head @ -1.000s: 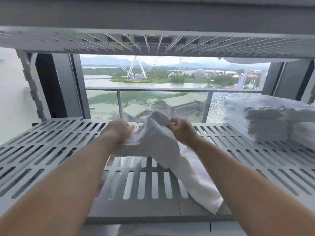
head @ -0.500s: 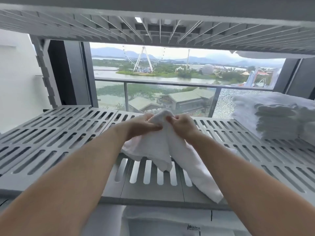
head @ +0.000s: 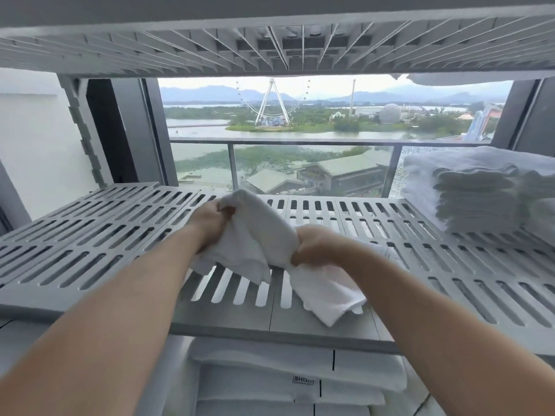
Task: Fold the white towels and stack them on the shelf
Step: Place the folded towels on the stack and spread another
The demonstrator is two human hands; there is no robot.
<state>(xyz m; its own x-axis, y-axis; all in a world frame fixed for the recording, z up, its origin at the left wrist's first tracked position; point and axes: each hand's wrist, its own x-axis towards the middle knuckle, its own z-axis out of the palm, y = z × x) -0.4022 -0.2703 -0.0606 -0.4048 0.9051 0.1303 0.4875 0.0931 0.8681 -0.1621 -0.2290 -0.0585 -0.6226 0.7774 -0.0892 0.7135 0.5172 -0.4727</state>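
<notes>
A small white towel [head: 261, 235] is bunched between both hands above the grey slatted shelf [head: 90, 247]. My left hand [head: 210, 219] pinches its far upper end. Lower and nearer, my right hand [head: 315, 247] grips its middle. One loose end [head: 330, 295] trails onto the shelf near the front edge. At the right end of the shelf sits a stack of folded white towels [head: 474, 190].
Another slatted shelf [head: 270, 40] hangs close overhead. Below the front edge lie folded white linens [head: 300, 382] with a label. Behind the shelf is a window with a glass balcony rail [head: 300, 142]. The shelf's left half [head: 75, 229] is bare.
My hands met at the towel's top, then my right hand slid down and toward me along the towel. The view tilted down, showing the linens below.
</notes>
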